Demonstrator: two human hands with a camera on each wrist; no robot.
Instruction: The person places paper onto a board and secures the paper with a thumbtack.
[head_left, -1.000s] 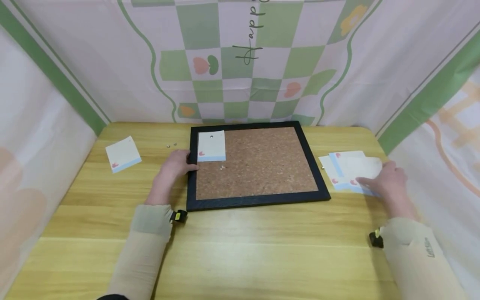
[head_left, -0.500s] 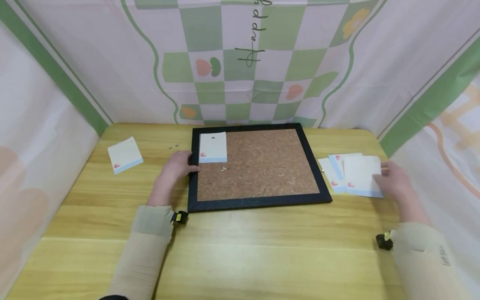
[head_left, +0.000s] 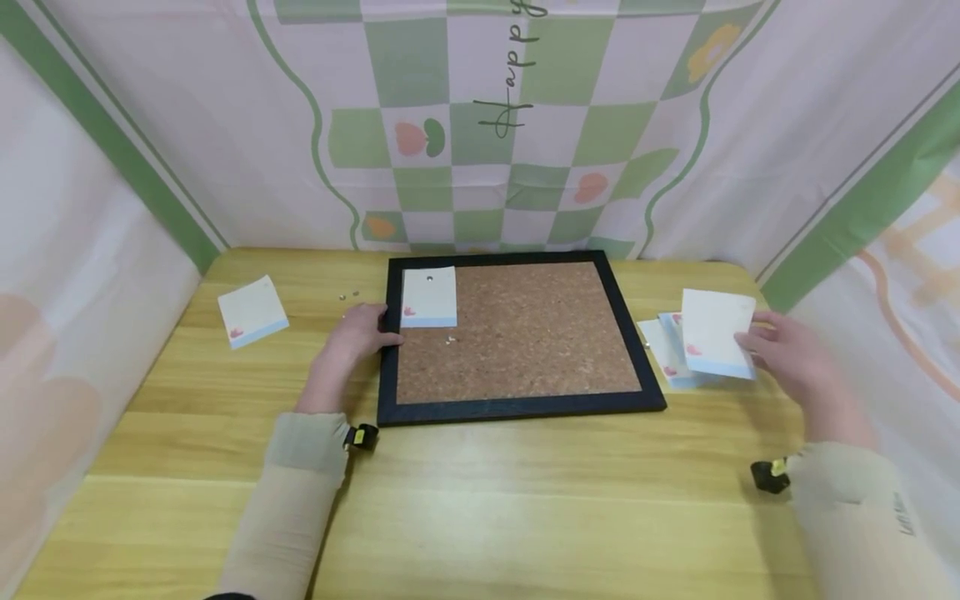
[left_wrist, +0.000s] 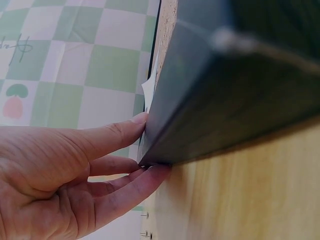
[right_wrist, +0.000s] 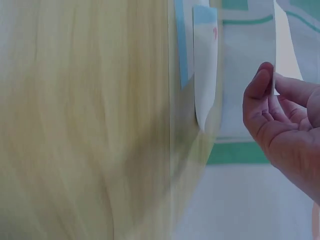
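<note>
My left hand (head_left: 352, 335) grips the left side of a black-framed corkboard (head_left: 525, 342). In the left wrist view its thumb (left_wrist: 122, 135) lies over the frame's face and the fingers press the outer edge. A paper note with a blue bottom strip (head_left: 429, 302) sits in the board's upper left, a thumbtack (head_left: 430, 278) near its top. At the right, my right hand (head_left: 787, 354) pinches a similar note (head_left: 716, 325) between thumb and fingers, raised off the table. Under it lie more notes (head_left: 663, 354), partly overlapping; one curls up in the right wrist view.
Another note (head_left: 251, 308) lies on the wooden table (head_left: 480, 500) at the left. Two thumbtacks (left_wrist: 145, 216) stand beside the board's left edge. Tiny pale bits (head_left: 451, 340) show on the cork. A patterned curtain (head_left: 487, 125) closes off the back and sides.
My right hand has picked up the top note from the pile at the right, lifting it and tilting it upward. My left hand keeps its grip on the corkboard.
</note>
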